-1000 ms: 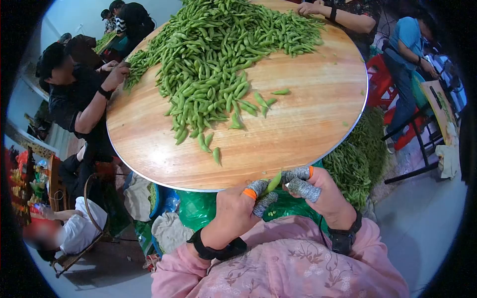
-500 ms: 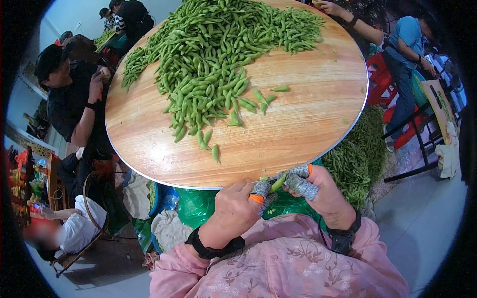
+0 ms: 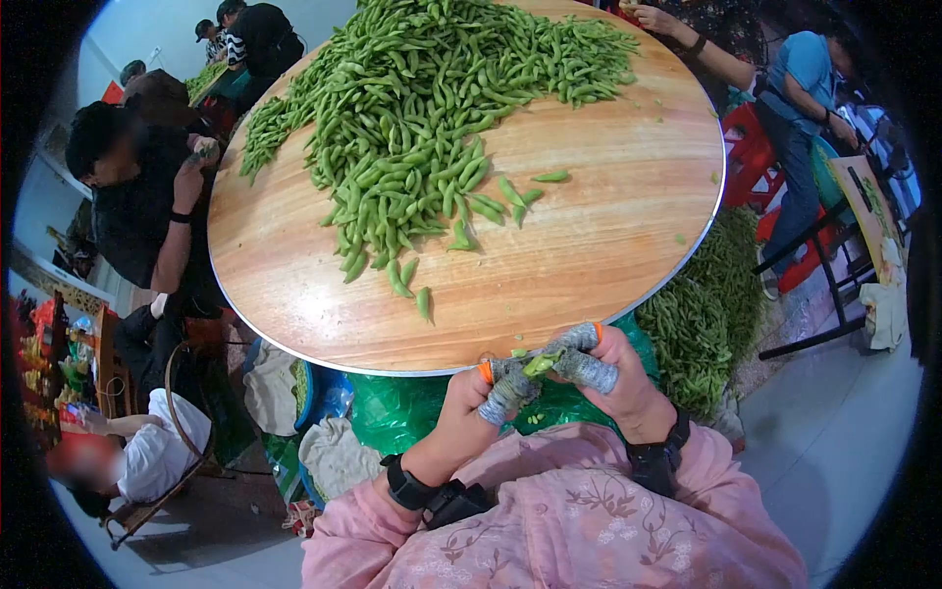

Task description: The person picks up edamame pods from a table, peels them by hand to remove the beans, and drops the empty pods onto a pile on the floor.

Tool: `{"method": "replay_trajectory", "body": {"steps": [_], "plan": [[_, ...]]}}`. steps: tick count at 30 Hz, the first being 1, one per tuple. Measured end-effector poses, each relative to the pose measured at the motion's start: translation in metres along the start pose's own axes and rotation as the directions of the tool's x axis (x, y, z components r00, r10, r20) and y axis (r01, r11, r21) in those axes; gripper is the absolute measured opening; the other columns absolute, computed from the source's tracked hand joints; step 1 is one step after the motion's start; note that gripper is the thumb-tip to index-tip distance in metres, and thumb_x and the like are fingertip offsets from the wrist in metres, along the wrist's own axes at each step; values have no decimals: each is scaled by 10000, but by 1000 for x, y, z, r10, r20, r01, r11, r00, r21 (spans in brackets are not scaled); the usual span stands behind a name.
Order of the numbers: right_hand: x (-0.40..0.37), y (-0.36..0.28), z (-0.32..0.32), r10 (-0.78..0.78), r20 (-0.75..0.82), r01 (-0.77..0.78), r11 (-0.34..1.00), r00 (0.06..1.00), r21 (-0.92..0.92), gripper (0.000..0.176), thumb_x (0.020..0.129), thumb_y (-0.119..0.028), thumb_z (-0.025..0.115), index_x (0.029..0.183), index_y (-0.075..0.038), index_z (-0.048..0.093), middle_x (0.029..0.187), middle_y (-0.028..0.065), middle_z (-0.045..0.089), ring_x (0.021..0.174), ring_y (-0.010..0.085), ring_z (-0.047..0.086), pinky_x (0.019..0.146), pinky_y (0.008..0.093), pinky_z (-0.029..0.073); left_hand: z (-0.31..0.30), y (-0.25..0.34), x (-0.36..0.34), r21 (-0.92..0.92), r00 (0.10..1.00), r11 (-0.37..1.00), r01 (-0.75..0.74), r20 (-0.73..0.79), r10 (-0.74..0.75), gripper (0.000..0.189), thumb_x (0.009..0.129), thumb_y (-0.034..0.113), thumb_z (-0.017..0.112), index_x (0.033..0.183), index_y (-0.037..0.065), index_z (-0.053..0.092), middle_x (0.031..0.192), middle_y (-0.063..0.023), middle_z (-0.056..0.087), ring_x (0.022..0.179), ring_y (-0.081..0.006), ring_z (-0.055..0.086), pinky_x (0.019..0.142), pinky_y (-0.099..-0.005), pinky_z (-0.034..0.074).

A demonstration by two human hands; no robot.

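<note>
My left hand (image 3: pixel 481 393) and my right hand (image 3: pixel 599 369) meet just below the near edge of the round wooden table (image 3: pixel 569 265). Grey finger covers with orange bands wrap some fingers of both. Pinched between the fingertips of the two hands is a green pod (image 3: pixel 539 365), partly hidden by the covers. A large heap of green pods (image 3: pixel 422 128) spreads over the far and left part of the tabletop. Several loose pods (image 3: pixel 423 302) lie at the heap's near end. Beneath my hands there is a green plastic bag (image 3: pixel 392 407) with a few small beans (image 3: pixel 535 418).
More green pods (image 3: pixel 702 314) are piled on the floor at the right. A person in black (image 3: pixel 137 196) is at the table's left; another person's forearm (image 3: pixel 721 61) reaches in at upper right. Cloths (image 3: pixel 334 454), a wooden chair (image 3: pixel 177 471) and red stools (image 3: pixel 754 147) stand around.
Both my hands have turned and drawn closer around the pod, which now shows less between the finger covers. The person at the left has shifted their head and hands slightly.
</note>
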State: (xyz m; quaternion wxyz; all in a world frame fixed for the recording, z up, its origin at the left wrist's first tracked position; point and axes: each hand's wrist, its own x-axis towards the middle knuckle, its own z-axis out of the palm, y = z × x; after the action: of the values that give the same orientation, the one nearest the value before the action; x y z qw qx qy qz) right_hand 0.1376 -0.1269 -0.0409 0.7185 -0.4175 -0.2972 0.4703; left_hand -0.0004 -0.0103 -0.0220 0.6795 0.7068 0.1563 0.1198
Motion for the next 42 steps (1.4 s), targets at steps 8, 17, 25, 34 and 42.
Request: {"method": "replay_trajectory", "body": {"steps": [8, 17, 25, 34, 42], "plan": [[0, -21, 11, 221, 22, -219, 973, 975, -80, 135, 824, -90, 527, 909, 11, 557, 869, 13, 585, 789, 75, 535, 708, 219, 437, 4, 6, 6, 523, 933, 802, -289, -31, 357, 200, 766, 150, 578, 924, 28, 580, 681, -111, 571, 559, -235, 529, 536, -256, 424], [11, -13, 10, -165, 160, 219, 877, 973, -428, 140, 764, -11, 569, 904, 1, 569, 790, 24, 558, 732, 79, 506, 656, 204, 404, -2, 1, 9, -492, 971, 854, 168, -66, -229, 208, 867, 238, 471, 773, 61, 529, 596, 37, 440, 497, -53, 356, 443, -200, 284], [11, -26, 20, -1, 18, 9, 877, 1000, -480, 119, 747, -13, 538, 854, 8, 585, 721, 29, 567, 632, 64, 484, 569, 217, 409, -6, 15, 11, 155, 991, 983, -102, -70, 114, 216, 835, 230, 512, 840, 15, 538, 667, 13, 507, 570, -53, 435, 503, -193, 357], [11, -28, 19, -4, 115, 53, 903, 993, -426, 64, 743, -29, 575, 793, 10, 587, 700, -9, 541, 626, 51, 453, 558, 207, 388, -19, 5, 10, -265, 974, 962, 63, 228, -1, 273, 875, 260, 458, 798, 21, 565, 612, 63, 456, 517, -54, 388, 460, -207, 326], [20, -30, 25, 80, 81, -39, 909, 994, -415, 71, 745, -59, 589, 761, 8, 574, 701, 2, 573, 664, 60, 502, 602, 220, 413, -14, 2, 4, -256, 990, 956, 142, 60, -130, 233, 878, 257, 447, 834, 42, 526, 613, 48, 422, 549, -50, 367, 491, -195, 321]]}}
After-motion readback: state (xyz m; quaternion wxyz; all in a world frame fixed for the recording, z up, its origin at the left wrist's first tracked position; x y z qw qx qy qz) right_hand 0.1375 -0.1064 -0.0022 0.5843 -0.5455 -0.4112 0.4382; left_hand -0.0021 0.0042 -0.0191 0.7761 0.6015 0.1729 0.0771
